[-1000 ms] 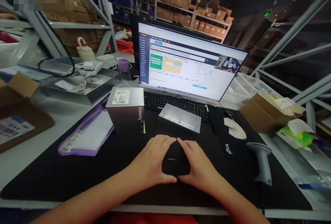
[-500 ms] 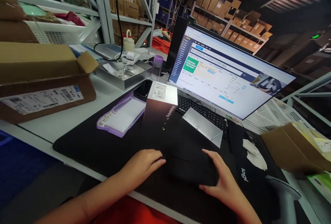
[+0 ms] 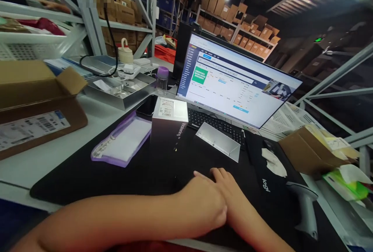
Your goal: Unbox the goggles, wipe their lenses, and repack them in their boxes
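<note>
My left hand (image 3: pixel 202 201) reaches across the black desk mat and lies against my right hand (image 3: pixel 229 190), overlapping its thumb side. Its fingers are curled in, and what they hold, if anything, is hidden. The right hand's fingers bend downward over the mat, their tips partly out of sight; I cannot make out what is under them. Ahead stands a dark box with a white labelled top (image 3: pixel 170 108). A shiny silver-grey flat panel (image 3: pixel 218 141) leans near the keyboard (image 3: pixel 217 122). To the left lies a purple-edged tray with a white pad (image 3: pixel 124 139).
A monitor (image 3: pixel 233 81) stands behind the keyboard. Open cardboard boxes sit left (image 3: pixel 37 120) and right (image 3: pixel 309 151). A grey handheld scanner (image 3: pixel 305 209) lies at the right, near a crumpled white cloth (image 3: pixel 274 162). A phone (image 3: pixel 147 105) and a purple-capped bottle (image 3: pixel 162 79) are behind the tray.
My hands were apart, either side of a dark object on the mat. The left has moved right to meet the right hand, and that object no longer shows. The view has turned right.
</note>
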Tool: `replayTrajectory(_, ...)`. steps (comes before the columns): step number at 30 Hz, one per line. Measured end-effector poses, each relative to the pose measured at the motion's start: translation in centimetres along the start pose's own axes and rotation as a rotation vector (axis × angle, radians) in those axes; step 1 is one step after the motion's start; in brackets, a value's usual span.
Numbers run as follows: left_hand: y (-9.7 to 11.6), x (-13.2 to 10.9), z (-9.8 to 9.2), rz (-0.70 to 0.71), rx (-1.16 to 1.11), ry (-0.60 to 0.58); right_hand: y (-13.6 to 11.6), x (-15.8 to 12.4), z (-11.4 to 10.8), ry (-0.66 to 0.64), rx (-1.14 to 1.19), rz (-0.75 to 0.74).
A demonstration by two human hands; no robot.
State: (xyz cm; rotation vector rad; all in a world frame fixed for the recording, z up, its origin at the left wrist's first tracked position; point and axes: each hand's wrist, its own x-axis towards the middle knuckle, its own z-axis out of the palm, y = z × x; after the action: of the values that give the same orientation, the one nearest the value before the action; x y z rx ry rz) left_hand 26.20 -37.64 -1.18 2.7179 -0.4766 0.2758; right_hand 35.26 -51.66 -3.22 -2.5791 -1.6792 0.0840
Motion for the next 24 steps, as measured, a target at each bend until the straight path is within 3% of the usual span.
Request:
replayTrajectory(2, 0.9, 0.8, 1.0, -0.037, 0.082, 0.005, -0.1, -0.3, 0.5, 0.05, 0.053, -0.014)
replayTrajectory(5, -0.2, 0.3, 1.8, -0.063, 0.097, 0.048, -0.5, -0.5, 1.0, 0.083, 0.187, -0.037)
replayTrajectory(10, -3.8, -2.5, 2.5, 0.096, 0.135, 0.475, -1.6, 0.1, 2.0, 0.227, 0.272, -0.043)
replayTrajectory(11, -4.3, -3.0, 2.7, 0.104, 0.149, 0.511, -1.7, 0.2, 2.1, 0.259, 0.281, -0.054)
replayTrajectory(16, -5.4, -4.4, 3.4, -0.003, 0.15, 0.331, -1.0, -0.9, 2.8, 0.517, 0.343, -0.11)
replayTrajectory(18, -5.6, -4.7, 3.8, -0.043, 0.116, 0.305, 0.0, -2.2, 3.4, 0.623, 0.382, -0.059)
replayTrajectory(21, -5.8, -5.0, 4.4, -0.097, 0.026, 0.262, 1.9, -4.5, 4.7, 0.713, 0.549, 0.232)
replayTrajectory(24, -5.5, -5.0, 3.6, -0.232, -0.111, 0.123, 3.6, -5.9, 5.9, 0.72, 0.853, 0.513)
